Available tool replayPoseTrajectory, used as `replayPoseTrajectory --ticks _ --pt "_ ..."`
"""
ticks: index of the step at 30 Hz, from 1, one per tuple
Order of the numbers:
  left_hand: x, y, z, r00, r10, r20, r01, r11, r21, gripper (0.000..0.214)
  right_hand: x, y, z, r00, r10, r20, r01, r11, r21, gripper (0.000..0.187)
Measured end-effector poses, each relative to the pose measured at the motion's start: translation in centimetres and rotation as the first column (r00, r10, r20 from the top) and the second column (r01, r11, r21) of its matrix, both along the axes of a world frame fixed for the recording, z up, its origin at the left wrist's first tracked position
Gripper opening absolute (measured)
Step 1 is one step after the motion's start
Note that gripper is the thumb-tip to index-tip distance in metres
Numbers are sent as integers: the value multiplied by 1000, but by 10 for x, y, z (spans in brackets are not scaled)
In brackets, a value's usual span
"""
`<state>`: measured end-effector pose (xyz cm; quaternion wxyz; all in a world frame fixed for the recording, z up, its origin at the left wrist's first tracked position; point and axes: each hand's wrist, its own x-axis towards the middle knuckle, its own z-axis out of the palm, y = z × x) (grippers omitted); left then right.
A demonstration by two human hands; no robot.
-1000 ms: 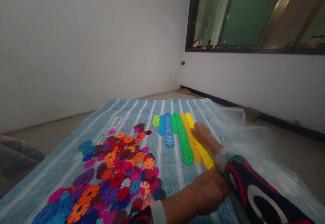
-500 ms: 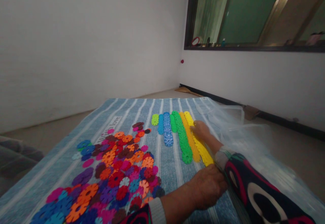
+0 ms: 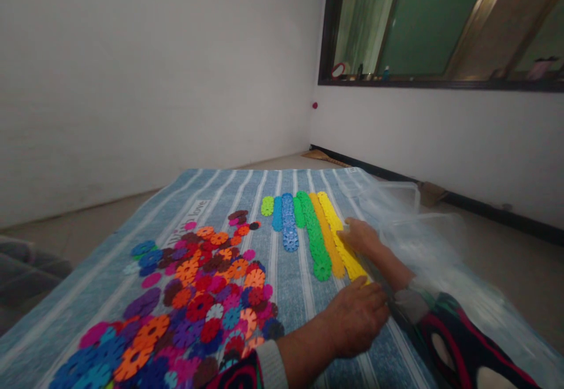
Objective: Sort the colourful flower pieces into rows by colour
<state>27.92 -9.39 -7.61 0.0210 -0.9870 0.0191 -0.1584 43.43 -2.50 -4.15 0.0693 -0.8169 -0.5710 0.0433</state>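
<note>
Left hand (image 3: 355, 321) is sitting nearest, fingers bent and bunched over the near end of the yellow row (image 3: 332, 221); can't tell if it's actually gripping anything. Right hand (image 3: 361, 239) is coming in from the right a bit farther off, fingertips meeting the right edge of that same row around its middle. Those fingers are curling too, and I can't tell whether they're pinching or just pressing. Yellow row is lying flat and slanting away, far end leaning left.

Near left, a big messy pile (image 3: 200, 307) of notched discs is spreading out: orange, red, purple, pink, brown, blue. Everything's lying on a striped blue cloth (image 3: 110, 271).

Going left from the yellow one, the other rows are lining up side by side: orange row (image 3: 327, 236), long green row (image 3: 314, 236), short green row (image 3: 299, 213), blue row (image 3: 288, 221), light blue row (image 3: 277, 215) and a stubby lime row (image 3: 267, 206). Their far ends are sitting roughly level, while the near ends are stopping all over the place.

Clear bins (image 3: 399, 185) are standing to the right, kinda blurry. Way back, a white wall (image 3: 154, 66) is filling the left and a dark-framed window (image 3: 434, 24) is taking up the far right.
</note>
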Motion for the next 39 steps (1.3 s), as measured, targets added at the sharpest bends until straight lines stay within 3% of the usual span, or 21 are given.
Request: replayPoseTrajectory --ticks 12,27,39 --pt "0 2 -2 1000 0 -21 -2 995 -102 26 -14 -6 3 999 25 -22 -26 999 -37 40" --pt "1 3 -4 999 -1 -34 -2 996 -91 27 -13 6 1 1000 17 -14 -18 999 -50 30" --pt "3 5 -6 1000 8 -13 -10 995 -100 23 -7 6 1 999 27 -28 -28 999 -44 38"
